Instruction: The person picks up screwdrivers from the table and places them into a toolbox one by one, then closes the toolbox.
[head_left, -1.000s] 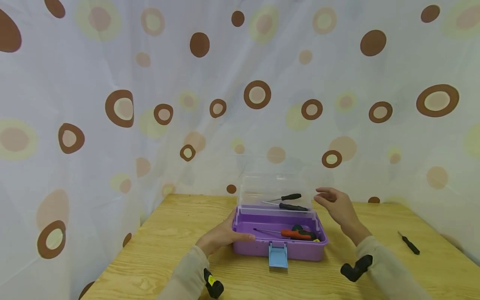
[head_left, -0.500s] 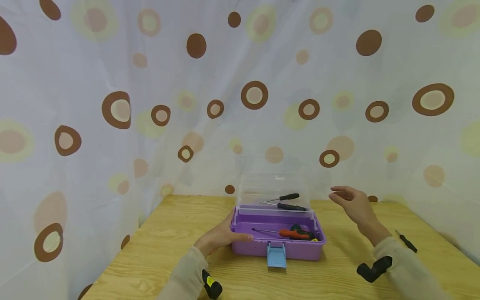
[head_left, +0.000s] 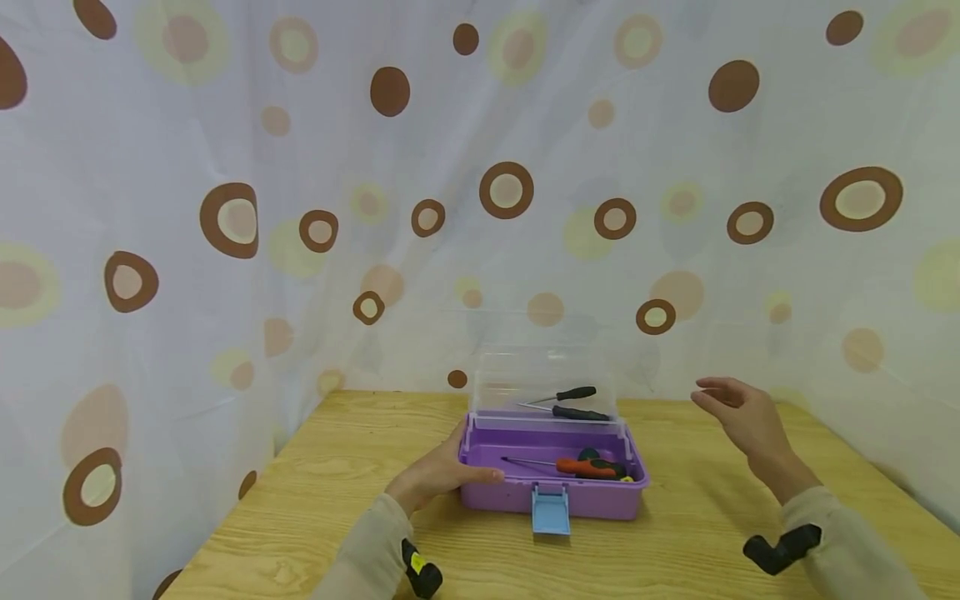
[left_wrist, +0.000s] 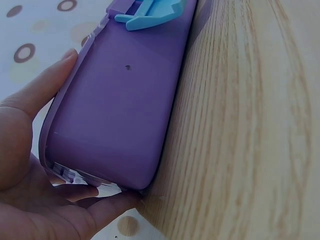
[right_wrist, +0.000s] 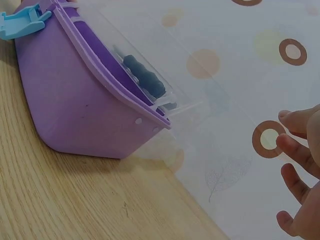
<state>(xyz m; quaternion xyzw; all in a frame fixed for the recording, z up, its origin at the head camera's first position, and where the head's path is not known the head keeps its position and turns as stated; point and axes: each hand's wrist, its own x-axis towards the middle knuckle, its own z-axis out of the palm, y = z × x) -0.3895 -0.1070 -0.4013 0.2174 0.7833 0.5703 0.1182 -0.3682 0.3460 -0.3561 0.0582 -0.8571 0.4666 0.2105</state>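
Observation:
A purple toolbox [head_left: 510, 498] stands on the table, its clear lid [head_left: 543, 375] raised at the back and its light-blue latch [head_left: 551, 512] hanging down in front. My left hand [head_left: 435, 473] holds the box's left end. In the left wrist view the thumb [left_wrist: 47, 82] lies along the rim while the fingers bend round the end. A red-and-black screwdriver [head_left: 581, 467] lies inside the box. Two black-handled screwdrivers show in the lid, the upper one [head_left: 576, 393] and the lower one [head_left: 581, 413]. My right hand [head_left: 753, 421] hovers right of the box, relaxed and holding nothing.
The wooden table [head_left: 315, 500] reaches back to a white curtain [head_left: 450, 125] printed with brown and yellow spots. A dark round item [head_left: 589, 454] and a bit of yellow lie beside the red screwdriver in the box.
My right hand has moved right, away from the toolbox. The small black screwdriver seen on the table at the right is now hidden behind my right arm. My left hand stays on the box.

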